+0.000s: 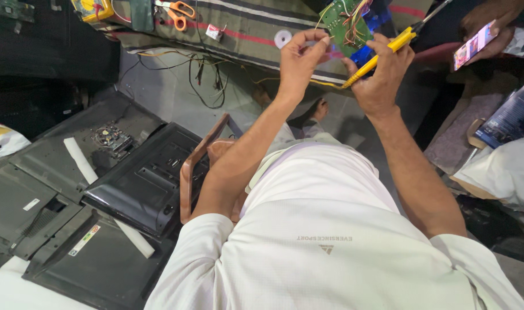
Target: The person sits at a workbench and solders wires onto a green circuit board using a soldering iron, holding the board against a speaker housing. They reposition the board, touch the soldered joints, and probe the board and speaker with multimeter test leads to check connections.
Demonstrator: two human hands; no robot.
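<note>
Green circuit board (347, 20) with loose wires is held up over the striped cloth (256, 28). Left hand (299, 57) pinches its edge, I think; right hand (382, 74) grips a yellow screwdriver (382, 54) against it. Scissors (179, 12) lie nearby.

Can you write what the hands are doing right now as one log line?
left hand: pinching edge of green circuit board | right hand: grip on yellow screwdriver at board | scissors: untouched

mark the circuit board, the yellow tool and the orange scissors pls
green circuit board (343, 26), head view, on the bare green face left of the wires
yellow tool (370, 60), head view, mid handle below the right hand
orange-handled scissors (180, 14), head view, on the handles
</note>
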